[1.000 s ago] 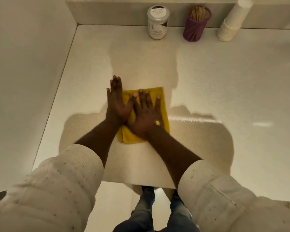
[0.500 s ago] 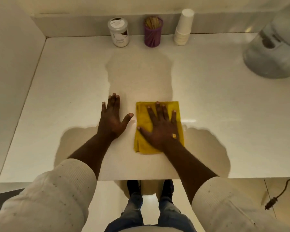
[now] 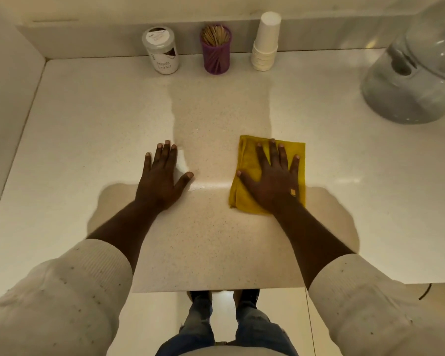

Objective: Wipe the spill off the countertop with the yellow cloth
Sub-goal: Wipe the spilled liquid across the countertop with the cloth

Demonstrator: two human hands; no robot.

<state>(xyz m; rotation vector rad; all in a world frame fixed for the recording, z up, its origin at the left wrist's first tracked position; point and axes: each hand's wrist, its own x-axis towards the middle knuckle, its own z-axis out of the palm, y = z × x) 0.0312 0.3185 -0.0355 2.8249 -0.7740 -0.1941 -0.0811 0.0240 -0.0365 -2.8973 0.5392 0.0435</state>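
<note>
The yellow cloth, folded into a rectangle, lies flat on the pale speckled countertop right of centre. My right hand presses down on it, palm flat and fingers spread, covering most of it. My left hand rests flat on the bare counter to the left, fingers apart, holding nothing and well clear of the cloth. A faint wet sheen shows on the surface between the two hands.
Along the back wall stand a white-lidded jar, a purple holder of wooden sticks and a stack of paper cups. A large clear appliance sits at the far right. A wall borders the left; the counter's front edge is near my legs.
My right hand has slid the cloth to the right, away from my left hand. The left hand came off the cloth and now lies on the bare counter.
</note>
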